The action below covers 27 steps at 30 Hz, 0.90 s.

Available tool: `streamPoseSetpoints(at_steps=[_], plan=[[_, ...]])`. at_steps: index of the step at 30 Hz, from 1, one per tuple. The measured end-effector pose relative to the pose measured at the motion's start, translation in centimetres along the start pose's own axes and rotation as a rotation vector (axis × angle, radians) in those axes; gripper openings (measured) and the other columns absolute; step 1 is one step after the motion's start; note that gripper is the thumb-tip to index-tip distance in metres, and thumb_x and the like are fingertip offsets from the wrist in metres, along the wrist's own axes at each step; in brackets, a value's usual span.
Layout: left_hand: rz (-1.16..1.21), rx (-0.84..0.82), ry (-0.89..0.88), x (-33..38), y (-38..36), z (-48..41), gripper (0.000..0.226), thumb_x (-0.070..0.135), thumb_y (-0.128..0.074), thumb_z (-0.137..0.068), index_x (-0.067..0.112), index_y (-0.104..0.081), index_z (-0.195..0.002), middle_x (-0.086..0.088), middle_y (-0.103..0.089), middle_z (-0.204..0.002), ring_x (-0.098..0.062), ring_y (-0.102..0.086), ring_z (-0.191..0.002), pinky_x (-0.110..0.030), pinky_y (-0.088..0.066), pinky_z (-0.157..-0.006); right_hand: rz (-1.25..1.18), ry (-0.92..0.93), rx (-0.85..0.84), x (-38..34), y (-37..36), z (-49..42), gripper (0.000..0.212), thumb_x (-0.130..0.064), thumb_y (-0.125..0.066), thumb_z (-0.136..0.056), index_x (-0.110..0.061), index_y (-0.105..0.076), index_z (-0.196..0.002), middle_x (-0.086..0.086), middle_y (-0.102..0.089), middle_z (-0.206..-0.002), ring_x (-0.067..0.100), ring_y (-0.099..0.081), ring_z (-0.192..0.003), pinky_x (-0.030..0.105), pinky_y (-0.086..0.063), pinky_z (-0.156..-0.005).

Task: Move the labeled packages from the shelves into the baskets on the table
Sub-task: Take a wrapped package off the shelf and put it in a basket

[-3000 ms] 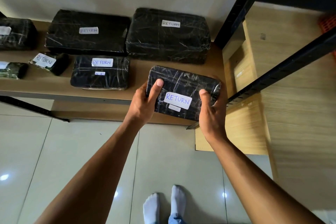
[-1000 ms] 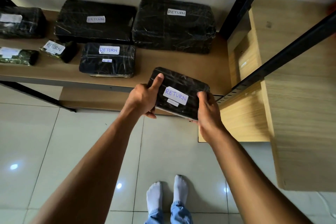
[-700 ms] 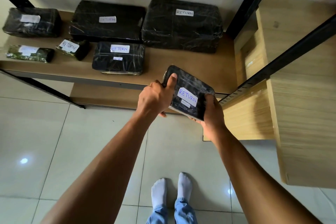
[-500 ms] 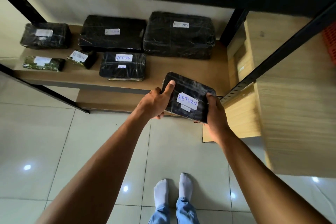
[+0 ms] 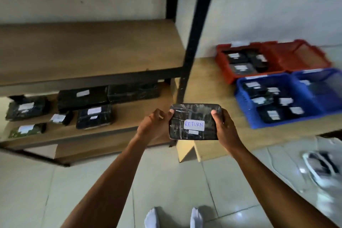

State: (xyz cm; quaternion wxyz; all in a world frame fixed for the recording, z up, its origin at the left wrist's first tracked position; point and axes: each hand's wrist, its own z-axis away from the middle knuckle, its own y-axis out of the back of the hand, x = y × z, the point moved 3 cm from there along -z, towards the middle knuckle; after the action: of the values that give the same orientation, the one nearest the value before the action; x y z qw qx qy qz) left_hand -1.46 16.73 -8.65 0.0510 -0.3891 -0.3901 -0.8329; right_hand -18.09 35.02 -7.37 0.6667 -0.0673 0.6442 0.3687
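Since half a second ago the view has swung up and to the right: the held package (image 5: 193,114) now sits level instead of tilted over the shelf corner, and the baskets have come into sight.

Both forearms reach forward and converge on the package, one hand at each short end. The left hand (image 5: 154,128) clamps the left end, thumb laid on the top face near the upper corner and fingers curled round behind. The right hand (image 5: 225,129) mirrors it on the right end, thumb on the upper right corner. The white label (image 5: 194,125) faces the camera and reads RETURN (a smaller tag sits just under it).

The package hangs in the air, touching neither shelf nor table, low in front of the black upright post (image 5: 194,42). To its left, other wrapped packages (image 5: 93,116) lie on the lower shelf (image 5: 129,116). To its right, on the wooden table (image 5: 205,81), stand a red basket (image 5: 222,63) and, nearer, a blue basket (image 5: 244,109), both holding labelled packages (this side is blurred). Socked feet (image 5: 151,218) show at the bottom edge.
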Motion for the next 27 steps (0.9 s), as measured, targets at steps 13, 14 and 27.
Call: streamPoseSetpoints(at_steps=[13, 14, 27], plan=[[-0.181, -0.096, -0.410, 26.2, -22.7, -1.2, 0.031, 0.057, -0.063, -0.087, 0.028, -0.053, -0.086, -0.003, -0.072, -0.091, -0.029, -0.069, -0.092, -0.033, -0.050, -0.075, -0.235, -0.205, 0.404, 10.1, 35.2, -0.7, 0.021, -0.037, -0.054, -0.101, -0.018, -0.064, -0.102, 0.008, -0.075, -0.102, 0.022, -0.072, -0.093, 0.040, -0.058, -0.086], [-0.193, -0.102, -0.416, 27.6, -24.2, -1.2, 0.032, 0.059, -0.062, -0.086, 0.028, -0.052, -0.086, -0.002, -0.071, -0.090, -0.029, -0.069, -0.090, -0.032, -0.049, -0.073, -0.259, -0.218, 0.427, 11.0, 37.1, -0.8, 0.021, -0.037, -0.055, -0.101, -0.019, -0.064, -0.101, 0.009, -0.074, -0.102, 0.024, -0.072, -0.094, 0.041, -0.058, -0.087], [-0.136, -0.036, -0.448, 43.8, -35.4, -9.5, 0.024, 0.054, -0.064, -0.088, 0.032, -0.059, -0.082, 0.009, -0.069, -0.083, -0.019, -0.068, -0.085, -0.035, -0.055, -0.078, -0.487, -0.296, 0.408, 15.0, 50.2, -13.1, 0.018, -0.040, -0.054, -0.101, -0.025, -0.060, -0.108, 0.009, -0.073, -0.108, 0.029, -0.072, -0.095, 0.055, -0.059, -0.087]])
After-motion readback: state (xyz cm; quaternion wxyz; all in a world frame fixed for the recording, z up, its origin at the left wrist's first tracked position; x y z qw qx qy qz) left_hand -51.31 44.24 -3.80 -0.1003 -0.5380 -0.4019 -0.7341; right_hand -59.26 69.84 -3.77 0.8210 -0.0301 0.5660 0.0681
